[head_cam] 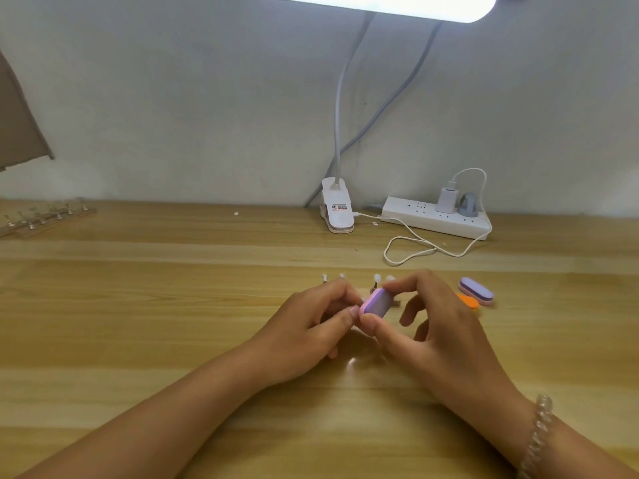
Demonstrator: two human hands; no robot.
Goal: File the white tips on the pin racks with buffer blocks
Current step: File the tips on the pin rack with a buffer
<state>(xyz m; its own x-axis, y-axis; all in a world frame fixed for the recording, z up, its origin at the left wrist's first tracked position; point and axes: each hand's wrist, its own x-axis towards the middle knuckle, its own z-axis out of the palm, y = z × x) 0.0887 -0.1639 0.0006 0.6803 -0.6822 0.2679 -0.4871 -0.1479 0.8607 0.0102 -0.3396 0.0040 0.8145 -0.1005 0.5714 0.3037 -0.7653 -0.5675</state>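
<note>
Over the wooden table (138, 305), right hand (446, 337) pinches a buffer block (377, 303)

Wooden surface (138, 305) against a grey wall (173, 98). Clip-on lamp (337, 209) at the rear, gooseneck (340, 98) rising to the lit lamp head (380, 5). To its right, a white power strip (425, 219) carries a USB charger (447, 198) and grey plug (468, 203); a white cable (415, 250) loops forward.

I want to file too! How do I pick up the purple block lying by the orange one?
Pinch the purple block across its long sides, coming from above. It lies flat, broad face up, long and narrow, beside the orange block, so those sides look easiest.
</note>
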